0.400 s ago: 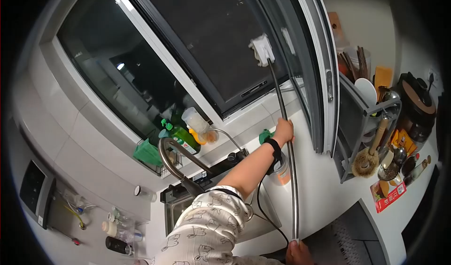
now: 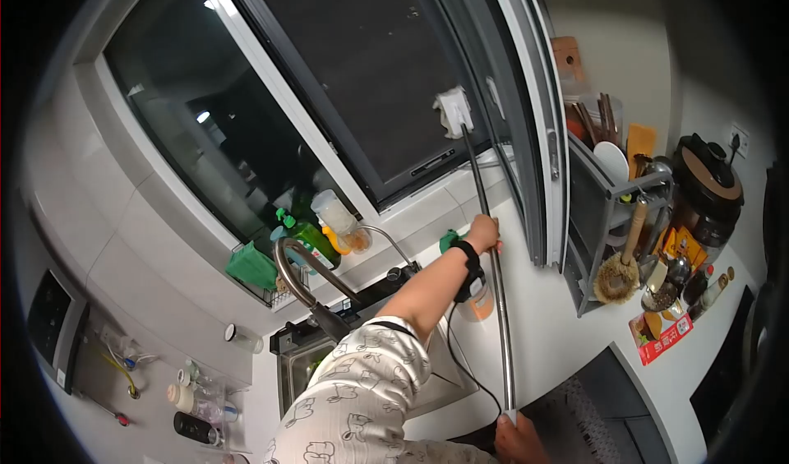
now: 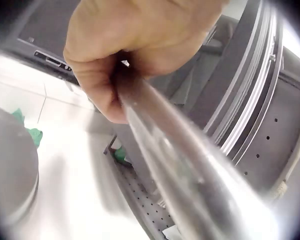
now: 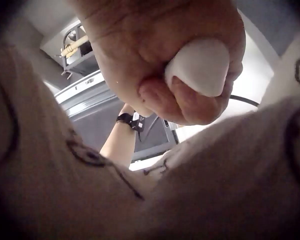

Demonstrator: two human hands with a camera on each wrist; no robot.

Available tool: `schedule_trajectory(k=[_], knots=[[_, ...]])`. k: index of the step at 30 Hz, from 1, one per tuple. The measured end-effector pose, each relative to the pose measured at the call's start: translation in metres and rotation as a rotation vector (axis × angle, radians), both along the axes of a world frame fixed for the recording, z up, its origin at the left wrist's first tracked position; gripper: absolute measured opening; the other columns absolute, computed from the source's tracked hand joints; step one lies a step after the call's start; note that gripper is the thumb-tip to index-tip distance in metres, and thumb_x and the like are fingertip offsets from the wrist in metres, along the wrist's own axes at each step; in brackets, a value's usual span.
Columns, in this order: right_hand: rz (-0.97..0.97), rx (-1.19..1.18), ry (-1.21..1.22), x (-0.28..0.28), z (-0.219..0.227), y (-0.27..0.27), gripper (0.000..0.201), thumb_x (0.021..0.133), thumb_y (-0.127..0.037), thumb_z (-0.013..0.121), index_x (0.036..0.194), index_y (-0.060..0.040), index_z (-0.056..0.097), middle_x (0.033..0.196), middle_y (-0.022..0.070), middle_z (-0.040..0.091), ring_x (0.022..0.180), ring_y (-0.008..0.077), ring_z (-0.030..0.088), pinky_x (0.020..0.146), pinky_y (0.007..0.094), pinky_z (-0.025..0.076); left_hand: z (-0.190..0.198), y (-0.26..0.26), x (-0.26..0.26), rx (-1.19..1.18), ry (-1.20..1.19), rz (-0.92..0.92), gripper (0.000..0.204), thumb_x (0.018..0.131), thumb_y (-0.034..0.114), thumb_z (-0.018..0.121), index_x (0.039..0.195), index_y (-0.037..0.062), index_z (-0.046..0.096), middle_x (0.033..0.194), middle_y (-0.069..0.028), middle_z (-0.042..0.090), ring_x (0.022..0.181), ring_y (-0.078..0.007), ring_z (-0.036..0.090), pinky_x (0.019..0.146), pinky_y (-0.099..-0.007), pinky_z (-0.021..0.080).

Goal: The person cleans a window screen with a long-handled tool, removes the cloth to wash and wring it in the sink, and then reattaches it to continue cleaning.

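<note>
A long metal pole runs from the bottom of the head view up to the window, with a white cloth at its far end. The cloth overlaps the lower right of the dark window panel, a little above its handle. My left hand grips the pole midway along, fingers curled round it, as the left wrist view also shows. At the near end, my right hand holds the pole's white grip, whose rounded end sticks out of the fist.
An open window sash stands just right of the pole. Beyond it are a grey rack, a brush and a rice cooker. A faucet, green bottle and sink lie left; a can stands under the left forearm.
The cloth has come down the window panel, closer to its handle, as the pole drew back slightly. Both hands keep their hold. The head view has shifted a little.
</note>
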State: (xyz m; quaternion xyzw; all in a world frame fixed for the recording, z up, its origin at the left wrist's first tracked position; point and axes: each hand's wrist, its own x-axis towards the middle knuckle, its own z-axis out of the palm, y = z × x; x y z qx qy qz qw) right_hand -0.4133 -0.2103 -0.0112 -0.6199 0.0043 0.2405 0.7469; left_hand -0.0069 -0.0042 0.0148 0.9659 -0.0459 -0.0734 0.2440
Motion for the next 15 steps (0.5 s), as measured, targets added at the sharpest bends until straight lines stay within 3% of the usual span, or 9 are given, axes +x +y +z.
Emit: schedule_trajectory(k=[1, 2, 4, 5, 7, 10, 11, 13, 15], knots=[[-0.018, -0.102, -0.019, 0.007, -0.008, 0.003, 0.027, 0.091, -0.024, 0.044, 0.071, -0.0056, 0.045, 0.050, 0.0012, 0.042, 0.042, 0.0107, 0.040, 0.040, 0.0278, 0.034, 0.017, -0.003, -0.006, 0.333, -0.229, -0.119, 0.012, 0.080, 0.009, 0.053, 0.084, -0.0010, 0.059, 0.065, -0.0097, 0.063, 0.060, -0.0236, 0.063, 0.057, -0.0338, 0.051], [-0.023, -0.131, -0.048, 0.019, -0.008, 0.001, 0.025, 0.089, -0.022, 0.046, 0.071, -0.0056, 0.045, 0.051, 0.0008, 0.042, 0.043, 0.0103, 0.042, 0.040, 0.0278, 0.035, 0.040, -0.009, -0.009, -0.057, -0.212, 0.182, 0.012, 0.077, 0.008, 0.054, 0.083, -0.0011, 0.059, 0.070, -0.0142, 0.062, 0.065, -0.0263, 0.063, 0.058, -0.0362, 0.051], [-0.009, -0.113, -0.114, 0.051, 0.005, -0.003, 0.025, 0.088, -0.021, 0.048, 0.067, -0.0070, 0.043, 0.048, -0.0012, 0.038, 0.041, 0.0093, 0.040, 0.039, 0.0271, 0.034, 0.100, 0.005, 0.016, 0.033, -0.473, 0.131, 0.015, 0.080, 0.009, 0.050, 0.078, -0.0035, 0.057, 0.070, -0.0230, 0.059, 0.062, -0.0349, 0.061, 0.057, -0.0395, 0.051], [0.063, -0.042, -0.097, 0.068, 0.040, 0.000, 0.023, 0.090, -0.018, 0.045, 0.070, -0.0067, 0.042, 0.047, -0.0029, 0.038, 0.039, 0.0066, 0.039, 0.037, 0.0236, 0.032, 0.155, 0.000, 0.000, -0.187, -0.469, 0.165, 0.023, 0.084, 0.013, 0.048, 0.072, -0.0062, 0.054, 0.063, -0.0220, 0.057, 0.051, -0.0340, 0.059, 0.049, -0.0388, 0.051], [0.096, 0.162, -0.027, 0.079, 0.054, 0.013, 0.022, 0.091, -0.018, 0.043, 0.073, -0.0069, 0.041, 0.048, -0.0033, 0.038, 0.037, 0.0056, 0.037, 0.035, 0.0225, 0.030, 0.208, -0.009, -0.007, -0.650, -0.279, 0.357, 0.028, 0.086, 0.014, 0.045, 0.070, -0.0083, 0.048, 0.056, -0.0191, 0.054, 0.041, -0.0305, 0.055, 0.040, -0.0384, 0.050], [0.112, 0.262, 0.028, 0.087, 0.051, 0.025, 0.025, 0.094, -0.021, 0.038, 0.074, -0.0078, 0.035, 0.047, -0.0021, 0.033, 0.033, 0.0070, 0.032, 0.031, 0.0231, 0.029, 0.203, -0.008, 0.000, -0.611, -0.365, 0.357, 0.029, 0.088, 0.015, 0.040, 0.076, -0.0111, 0.043, 0.055, -0.0179, 0.053, 0.040, -0.0278, 0.055, 0.035, -0.0379, 0.049], [0.121, 0.261, 0.029, 0.084, 0.039, 0.026, 0.025, 0.094, -0.021, 0.038, 0.074, -0.0078, 0.035, 0.047, -0.0021, 0.033, 0.033, 0.0070, 0.032, 0.031, 0.0231, 0.029, 0.193, -0.010, -0.003, -0.563, -0.367, 0.363, 0.031, 0.090, 0.021, 0.041, 0.081, -0.0089, 0.040, 0.059, -0.0141, 0.051, 0.040, -0.0210, 0.052, 0.034, -0.0355, 0.047], [0.072, 0.121, 0.024, 0.078, 0.012, 0.025, 0.024, 0.091, -0.023, 0.044, 0.074, -0.0067, 0.041, 0.050, -0.0036, 0.039, 0.039, 0.0057, 0.038, 0.036, 0.0234, 0.031, 0.153, -0.011, -0.001, -0.499, -0.402, 0.381, 0.032, 0.088, 0.022, 0.042, 0.090, -0.0091, 0.036, 0.062, -0.0209, 0.055, 0.044, -0.0291, 0.058, 0.036, -0.0402, 0.048], [0.079, 0.181, 0.095, 0.061, 0.002, 0.017, 0.024, 0.091, -0.024, 0.045, 0.073, -0.0068, 0.043, 0.050, -0.0034, 0.040, 0.040, 0.0062, 0.039, 0.037, 0.0250, 0.032, 0.103, -0.015, -0.004, -0.497, -0.302, 0.338, 0.030, 0.087, 0.021, 0.042, 0.087, -0.0081, 0.034, 0.061, -0.0202, 0.054, 0.041, -0.0288, 0.056, 0.037, -0.0409, 0.050]])
